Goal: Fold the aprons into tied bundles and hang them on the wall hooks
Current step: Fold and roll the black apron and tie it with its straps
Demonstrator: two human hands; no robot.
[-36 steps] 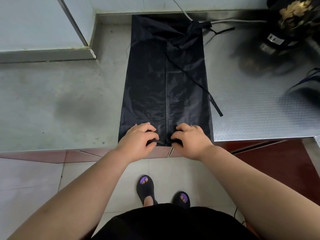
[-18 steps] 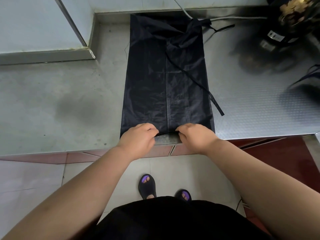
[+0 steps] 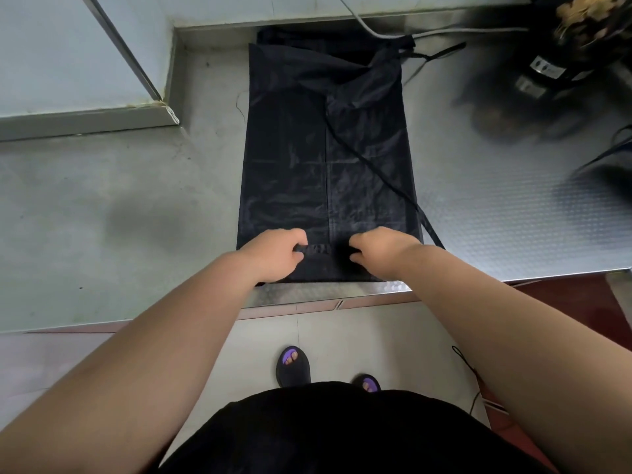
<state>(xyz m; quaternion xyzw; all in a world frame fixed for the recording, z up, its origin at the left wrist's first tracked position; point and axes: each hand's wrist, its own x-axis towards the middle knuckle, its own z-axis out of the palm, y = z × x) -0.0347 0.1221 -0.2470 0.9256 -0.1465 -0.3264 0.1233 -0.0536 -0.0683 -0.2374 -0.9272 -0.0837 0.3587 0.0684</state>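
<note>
A black apron (image 3: 307, 159) lies flat in a long narrow rectangle on the metal counter (image 3: 513, 217), running from the back wall toward me. Its near end is turned over into a short rolled fold (image 3: 318, 265). My left hand (image 3: 273, 254) grips the left part of that fold with curled fingers. My right hand (image 3: 379, 251) grips the right part the same way. A thin black strap (image 3: 383, 179) runs diagonally across the apron and trails off its right side.
A blurred dark object with gold pieces (image 3: 561, 53) stands at the back right of the counter. More black fabric (image 3: 612, 162) lies at the right edge. A grey cable (image 3: 376, 30) runs along the back wall. A raised ledge (image 3: 85, 121) sits at the left.
Both hands have moved away from me along the counter, turning the apron's near end over onto itself. The counter's front strip now shows bare in front of the fold.
</note>
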